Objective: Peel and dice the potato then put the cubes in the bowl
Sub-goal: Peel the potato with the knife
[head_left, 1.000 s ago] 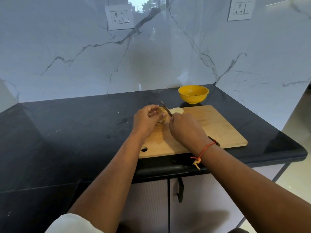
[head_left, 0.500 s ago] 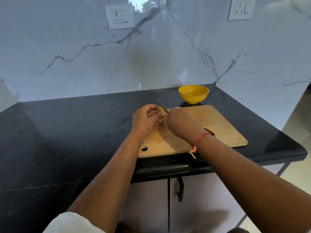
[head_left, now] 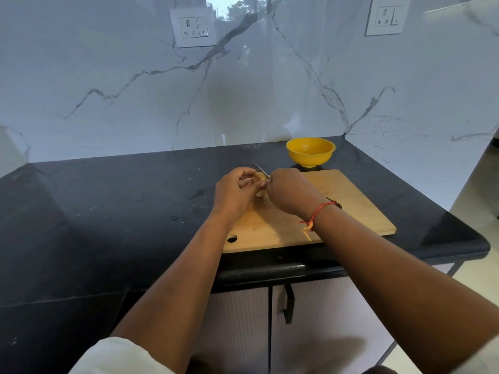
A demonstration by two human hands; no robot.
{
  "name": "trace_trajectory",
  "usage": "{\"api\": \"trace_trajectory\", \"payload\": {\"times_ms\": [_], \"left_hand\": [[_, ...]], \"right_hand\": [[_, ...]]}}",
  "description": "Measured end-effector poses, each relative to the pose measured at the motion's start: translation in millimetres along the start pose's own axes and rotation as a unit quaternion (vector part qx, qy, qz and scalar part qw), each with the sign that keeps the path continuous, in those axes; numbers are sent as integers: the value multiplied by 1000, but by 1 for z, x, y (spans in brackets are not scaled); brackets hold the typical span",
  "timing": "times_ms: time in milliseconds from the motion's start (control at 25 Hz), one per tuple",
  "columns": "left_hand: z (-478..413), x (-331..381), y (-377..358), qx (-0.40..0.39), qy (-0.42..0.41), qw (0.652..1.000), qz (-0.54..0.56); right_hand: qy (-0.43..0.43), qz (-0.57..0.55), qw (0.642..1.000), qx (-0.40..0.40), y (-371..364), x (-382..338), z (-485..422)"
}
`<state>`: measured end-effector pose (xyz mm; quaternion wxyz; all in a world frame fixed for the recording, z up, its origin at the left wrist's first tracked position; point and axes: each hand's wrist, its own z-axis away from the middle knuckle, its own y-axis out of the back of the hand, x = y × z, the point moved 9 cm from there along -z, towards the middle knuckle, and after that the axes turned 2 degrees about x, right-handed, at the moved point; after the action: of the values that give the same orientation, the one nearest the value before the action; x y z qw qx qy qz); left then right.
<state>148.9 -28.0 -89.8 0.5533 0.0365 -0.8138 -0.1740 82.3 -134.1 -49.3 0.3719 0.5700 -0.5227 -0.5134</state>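
potato (head_left: 259, 194) within curled left fingers (head_left: 247, 182), knife (head_left: 258, 168) seemingly touching

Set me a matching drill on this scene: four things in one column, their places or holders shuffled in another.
Things:
1 bowl
2 potato
3 knife
4 board

Places:
A in the right hand
B on the counter, under both hands
C on the counter, beyond the board
D in the left hand, on the board

Pairs: 1-C; 2-D; 3-A; 4-B
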Motion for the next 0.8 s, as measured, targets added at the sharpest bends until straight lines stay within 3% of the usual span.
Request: {"api": "trace_trajectory", "payload": {"times_ms": [800], "left_hand": [[0, -8, 4, 6, 30, 999, 13]], "right_hand": [[-6, -41, 999, -18, 1, -3, 12]]}}
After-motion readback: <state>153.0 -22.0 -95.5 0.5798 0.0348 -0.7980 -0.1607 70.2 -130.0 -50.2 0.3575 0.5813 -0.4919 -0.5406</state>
